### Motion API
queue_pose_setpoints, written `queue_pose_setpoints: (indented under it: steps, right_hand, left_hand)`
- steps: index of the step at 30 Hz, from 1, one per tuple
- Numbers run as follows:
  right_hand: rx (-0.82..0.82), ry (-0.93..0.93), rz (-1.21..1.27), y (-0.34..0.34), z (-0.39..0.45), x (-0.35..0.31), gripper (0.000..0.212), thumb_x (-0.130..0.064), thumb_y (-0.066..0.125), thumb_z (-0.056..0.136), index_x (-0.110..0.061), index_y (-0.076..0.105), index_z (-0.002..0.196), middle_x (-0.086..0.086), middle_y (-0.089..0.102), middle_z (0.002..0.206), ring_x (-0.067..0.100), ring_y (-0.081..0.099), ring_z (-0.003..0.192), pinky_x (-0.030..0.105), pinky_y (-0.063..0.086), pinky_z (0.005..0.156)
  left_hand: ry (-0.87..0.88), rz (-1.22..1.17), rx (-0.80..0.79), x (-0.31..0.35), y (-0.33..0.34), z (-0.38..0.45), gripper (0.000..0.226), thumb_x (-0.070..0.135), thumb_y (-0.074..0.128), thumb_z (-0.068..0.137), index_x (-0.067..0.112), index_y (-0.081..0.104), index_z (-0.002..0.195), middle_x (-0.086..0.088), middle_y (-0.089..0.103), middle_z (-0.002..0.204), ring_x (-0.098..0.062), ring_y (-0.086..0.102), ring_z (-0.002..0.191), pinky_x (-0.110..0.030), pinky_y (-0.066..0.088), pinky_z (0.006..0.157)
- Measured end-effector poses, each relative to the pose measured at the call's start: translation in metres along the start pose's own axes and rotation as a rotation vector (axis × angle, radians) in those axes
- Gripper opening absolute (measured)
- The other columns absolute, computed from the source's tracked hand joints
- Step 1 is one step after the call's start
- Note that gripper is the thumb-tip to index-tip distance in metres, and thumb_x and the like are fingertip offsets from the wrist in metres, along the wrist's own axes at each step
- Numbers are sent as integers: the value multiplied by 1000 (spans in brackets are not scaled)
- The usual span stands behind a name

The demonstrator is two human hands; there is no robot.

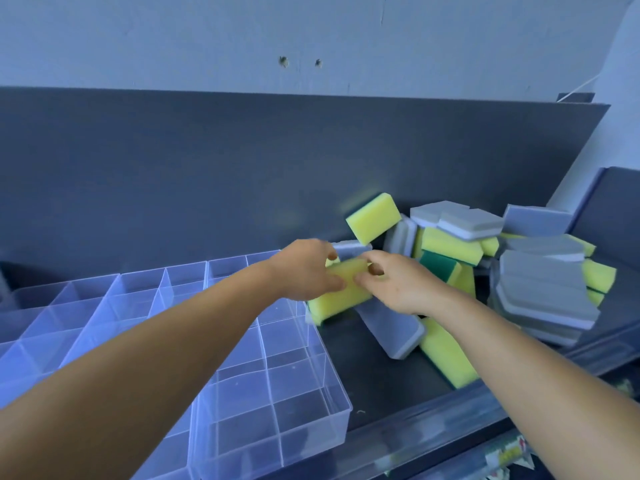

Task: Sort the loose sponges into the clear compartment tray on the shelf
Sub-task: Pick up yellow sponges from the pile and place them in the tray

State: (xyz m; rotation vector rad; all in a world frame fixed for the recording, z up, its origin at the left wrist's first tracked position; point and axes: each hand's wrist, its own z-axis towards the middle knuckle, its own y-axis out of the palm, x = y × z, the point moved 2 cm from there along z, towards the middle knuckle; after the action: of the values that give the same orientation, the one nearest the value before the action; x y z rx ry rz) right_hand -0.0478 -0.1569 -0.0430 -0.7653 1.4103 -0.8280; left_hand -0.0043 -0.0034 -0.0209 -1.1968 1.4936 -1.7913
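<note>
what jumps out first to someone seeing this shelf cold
Both hands meet mid-shelf on one yellow sponge: left hand and right hand grip it. Behind and to the right sits a jumbled pile of grey and yellow sponges; to the left, the clear compartment tray looks empty.

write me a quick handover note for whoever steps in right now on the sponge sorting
Left hand and right hand: both grip the same yellow sponge, held at the right edge of the clear tray.
Another yellow sponge is tilted in the air above the hands, blurred.
The sponge pile, grey and yellow-green, sits loose on the shelf right of the tray.
Done: nothing; every compartment in view looks empty.
Left: place the held sponge, then sort the whole pile.
</note>
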Motion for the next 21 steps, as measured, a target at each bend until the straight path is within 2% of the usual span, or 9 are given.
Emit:
queue_pose_setpoints:
  steps: [1,3,7,9,11,13,14,17,21]
  right_hand:
    - [37,-4,23,-1,3,-1,26,-37,42,97,-25,52,118,-2,64,103,24,60,96,33,46,75]
    - [75,-3,44,0,11,-4,31,-32,41,98,-26,50,127,-1,65,113,22,59,104,35,47,86]
    - [39,-28,-1,10,28,-9,50,-26,50,94,-30,36,142,-4,45,144,20,48,126,34,43,100]
    - [32,-46,-19,15,36,-16,55,-23,54,92,-32,35,143,-4,44,144,22,51,122,33,46,96]
    - [23,-78,-11,21,44,-21,58,-18,56,89,-34,37,141,-3,47,139,21,58,106,31,52,81]
    - [3,-131,28,28,52,-26,61,-14,58,85,-35,39,139,-7,48,129,14,58,82,26,50,60]
    - [-18,-164,46,31,54,-28,63,-12,60,83,-35,39,138,-10,46,125,13,57,82,27,51,58]
    - [-80,-249,-18,44,63,-30,77,-11,69,74,-33,38,141,-11,38,139,17,44,123,34,51,90]
    - [-28,-302,-119,49,69,-26,78,-18,73,72,-33,38,141,-13,38,144,15,33,133,37,39,104]
  left_hand:
    - [-4,-17,63,-3,-5,1,44,36,58,87,14,56,125,-6,64,113,-19,53,89,-30,46,76]
    - [-19,-61,199,-12,-16,1,28,28,55,88,8,63,106,-11,65,101,-22,51,82,-29,43,68]
    - [-88,-192,302,-33,-30,-2,29,21,54,88,9,53,114,-5,58,105,-23,54,85,-28,44,66]
    - [-99,-262,300,-40,-32,-6,39,19,54,90,14,44,127,1,53,106,-22,55,86,-32,49,69]
    - [-93,-280,305,-47,-33,-7,50,17,52,90,19,35,137,-3,53,105,-23,56,83,-36,52,69]
    - [-96,-272,309,-55,-32,-6,56,17,50,90,23,30,142,-8,53,110,-24,56,80,-31,50,60]
    - [-103,-272,306,-59,-31,-6,58,17,50,90,25,28,143,-9,53,116,-25,56,80,-28,49,56]
    - [-122,-275,302,-69,-28,-5,60,17,48,91,30,25,145,-10,51,126,-27,58,85,-25,46,55]
    - [-138,-269,309,-76,-26,-4,65,18,47,91,36,20,147,-10,49,129,-29,61,91,-29,50,62]
